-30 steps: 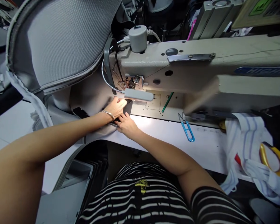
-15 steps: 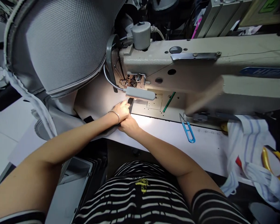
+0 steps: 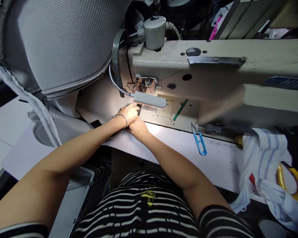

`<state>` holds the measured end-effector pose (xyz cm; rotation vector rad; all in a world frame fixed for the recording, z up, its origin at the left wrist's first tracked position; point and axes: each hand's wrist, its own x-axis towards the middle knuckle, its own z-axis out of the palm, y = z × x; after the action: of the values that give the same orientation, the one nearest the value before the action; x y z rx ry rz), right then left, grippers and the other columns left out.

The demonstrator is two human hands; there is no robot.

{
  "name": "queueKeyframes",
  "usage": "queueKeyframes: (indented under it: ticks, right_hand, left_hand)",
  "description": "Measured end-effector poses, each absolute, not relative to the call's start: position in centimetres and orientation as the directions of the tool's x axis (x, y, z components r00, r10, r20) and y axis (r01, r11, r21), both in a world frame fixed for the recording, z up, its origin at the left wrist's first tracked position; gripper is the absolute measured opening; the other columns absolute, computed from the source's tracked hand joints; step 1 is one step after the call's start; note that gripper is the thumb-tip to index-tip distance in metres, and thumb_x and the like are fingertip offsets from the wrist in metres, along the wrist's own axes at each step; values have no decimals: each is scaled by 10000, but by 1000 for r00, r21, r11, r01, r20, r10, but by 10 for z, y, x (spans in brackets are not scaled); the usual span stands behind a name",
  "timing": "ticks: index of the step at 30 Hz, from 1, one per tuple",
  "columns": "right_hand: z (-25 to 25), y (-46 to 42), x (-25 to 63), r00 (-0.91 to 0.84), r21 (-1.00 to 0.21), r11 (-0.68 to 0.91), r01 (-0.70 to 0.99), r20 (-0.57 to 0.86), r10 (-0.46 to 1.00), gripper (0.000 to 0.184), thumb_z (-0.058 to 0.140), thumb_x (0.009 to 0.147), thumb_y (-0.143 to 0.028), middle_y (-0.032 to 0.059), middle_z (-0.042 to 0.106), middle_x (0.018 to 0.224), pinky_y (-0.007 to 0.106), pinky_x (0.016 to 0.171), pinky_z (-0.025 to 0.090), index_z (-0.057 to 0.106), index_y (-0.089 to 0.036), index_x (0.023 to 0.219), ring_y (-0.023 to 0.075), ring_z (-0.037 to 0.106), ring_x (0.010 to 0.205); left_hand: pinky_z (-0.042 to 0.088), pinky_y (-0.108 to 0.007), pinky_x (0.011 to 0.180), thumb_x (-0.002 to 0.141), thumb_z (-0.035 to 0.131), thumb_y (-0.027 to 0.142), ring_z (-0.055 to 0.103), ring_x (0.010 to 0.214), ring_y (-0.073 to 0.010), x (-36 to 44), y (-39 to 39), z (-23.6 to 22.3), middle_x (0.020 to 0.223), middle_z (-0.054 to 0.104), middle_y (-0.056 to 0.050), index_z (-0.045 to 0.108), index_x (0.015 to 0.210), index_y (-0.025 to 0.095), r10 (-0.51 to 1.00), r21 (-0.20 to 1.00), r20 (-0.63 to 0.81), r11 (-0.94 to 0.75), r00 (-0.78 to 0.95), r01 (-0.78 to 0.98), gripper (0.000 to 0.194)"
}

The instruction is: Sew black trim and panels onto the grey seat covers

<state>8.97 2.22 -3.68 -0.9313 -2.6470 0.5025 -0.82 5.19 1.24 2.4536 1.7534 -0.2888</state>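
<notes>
A narrow black strap piece [image 3: 139, 109] lies on the pale grey fabric [image 3: 99, 102] right at the foot of the sewing machine [image 3: 213, 72], just under the small lamp bar [image 3: 150, 99], which throws a bright patch across the bed. Only a sliver of the strap shows, between the two hands. The left hand [image 3: 129, 113], a bangle on its wrist, lies curled over the fabric with its fingertips pressed against the strap's near edge. The right hand [image 3: 138, 127] touches it from below, fingers tucked forward and flat on the work; whether they pinch the strap or only press it down I cannot tell, since the left hand covers them.

From where I stand this looks like the lining-up step: the strap is being seated on the fabric at the needle. The needle and foot are hidden behind the lamp bar. The next move seems to call for both layers to be held flat and square while they go under the foot, fingertips clear of the needle.

Further out, a bulky grey mesh cover [image 3: 62, 43] rises on the left, its bound edge trailing down. Blue thread snips [image 3: 198, 140] lie on the white table [image 3: 213, 158] to the right, near a striped cloth [image 3: 265, 148] and yellow-handled scissors [image 3: 294, 180].
</notes>
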Motion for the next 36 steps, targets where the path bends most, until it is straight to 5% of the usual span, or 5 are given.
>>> queueKeyframes:
  ticks: [10,17,23,28,36]
  right_hand:
    - [-40,26,91,-708,-398,703,590,163,687,266,464,875,-161,126,695,959,388,1066,355,699,-96,981,247,574,1033]
    - [-40,36,97,-702,-451,684,573,160,693,226,523,857,-180,133,683,1029,372,1011,404,694,-105,986,247,544,1093]
    - [-33,45,106,-738,-532,688,493,164,655,203,612,775,-210,160,676,1038,435,997,386,700,-93,915,275,568,1050]
    - [-9,47,110,-802,-775,504,381,-6,597,290,585,747,-172,81,695,993,341,854,475,683,-120,1014,229,622,938]
    - [56,35,36,-828,-983,58,172,-112,550,431,713,641,-133,64,684,1032,267,848,479,652,-97,1066,189,621,944]
  left_hand:
    - [451,-246,757,783,468,185,594,957,-197,-2,59,18,1007,651,-73,646,1028,181,933,-102,-276,-268,231,958,302]
    - [441,-281,684,838,434,166,606,853,-208,6,66,11,972,649,-111,655,969,136,944,-96,-281,-206,172,974,259]
    - [427,-306,746,859,438,114,570,912,-217,16,55,41,924,636,-140,650,869,85,904,-93,-267,-369,333,925,214]
    - [428,-343,760,903,395,164,539,820,-199,-24,-39,61,806,607,-95,611,809,138,789,-166,-43,-611,613,774,237]
    - [452,-346,819,872,448,147,562,900,-195,-101,-116,30,995,633,-105,621,981,163,790,-339,143,-527,596,779,205]
